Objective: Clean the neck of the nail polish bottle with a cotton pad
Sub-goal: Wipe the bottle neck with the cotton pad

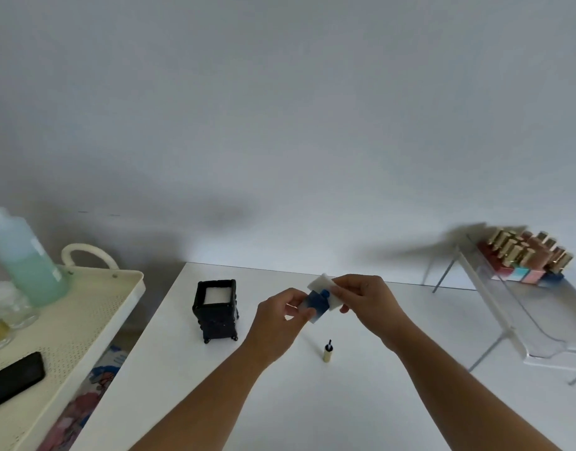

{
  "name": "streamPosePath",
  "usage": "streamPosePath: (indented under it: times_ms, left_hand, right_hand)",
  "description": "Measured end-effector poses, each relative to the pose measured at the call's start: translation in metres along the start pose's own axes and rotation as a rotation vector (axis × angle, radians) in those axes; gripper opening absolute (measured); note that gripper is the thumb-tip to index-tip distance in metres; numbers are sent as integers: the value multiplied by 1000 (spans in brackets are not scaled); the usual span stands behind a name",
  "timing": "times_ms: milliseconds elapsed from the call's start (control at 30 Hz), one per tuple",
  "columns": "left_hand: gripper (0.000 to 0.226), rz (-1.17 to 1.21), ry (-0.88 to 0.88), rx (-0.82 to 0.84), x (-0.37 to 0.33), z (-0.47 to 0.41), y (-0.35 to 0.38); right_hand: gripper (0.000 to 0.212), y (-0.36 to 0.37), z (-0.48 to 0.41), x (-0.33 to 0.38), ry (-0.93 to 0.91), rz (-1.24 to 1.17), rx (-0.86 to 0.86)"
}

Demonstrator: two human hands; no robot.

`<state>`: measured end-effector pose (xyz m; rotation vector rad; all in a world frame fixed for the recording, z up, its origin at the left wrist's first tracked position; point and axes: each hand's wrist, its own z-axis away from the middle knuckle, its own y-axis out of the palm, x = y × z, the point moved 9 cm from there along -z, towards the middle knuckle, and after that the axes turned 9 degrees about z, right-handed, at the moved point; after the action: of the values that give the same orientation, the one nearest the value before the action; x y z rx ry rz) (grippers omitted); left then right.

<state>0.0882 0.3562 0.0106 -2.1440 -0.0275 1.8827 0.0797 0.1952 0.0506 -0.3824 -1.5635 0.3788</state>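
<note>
Your right hand (366,296) pinches a white cotton pad (322,284) that touches the blue neck (325,292) of the nail polish bottle (314,305), which your left hand (280,315) grips by its body above the table (215,385). The bottle's long axis tilts up toward your right hand, so the wiping falls to that hand. The cap with its brush (327,351) stands below, well apart.

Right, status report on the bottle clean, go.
Left hand holds blue polish bottle. Right hand presses cotton pad at its neck. Cap with brush stands on table; nothing obstructing.
</note>
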Motion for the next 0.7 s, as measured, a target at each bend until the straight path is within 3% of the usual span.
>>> streamPosePath:
  times_ms: [200,367,600,700]
  left_hand:
    - [6,-47,29,-15,-17,4,41]
    - [8,-53,53,-25,-30,12,74]
    - [17,-49,92,-16,-54,17,107]
    - [17,-50,116,-11,-60,17,109]
  right_hand:
    - [54,-34,13,-22,12,-168,187]
    - [23,-59,22,-36,-3,-174,239]
    - [16,-92,36,-35,-74,-139,132]
    - [25,-98,40,-36,-64,-91,104]
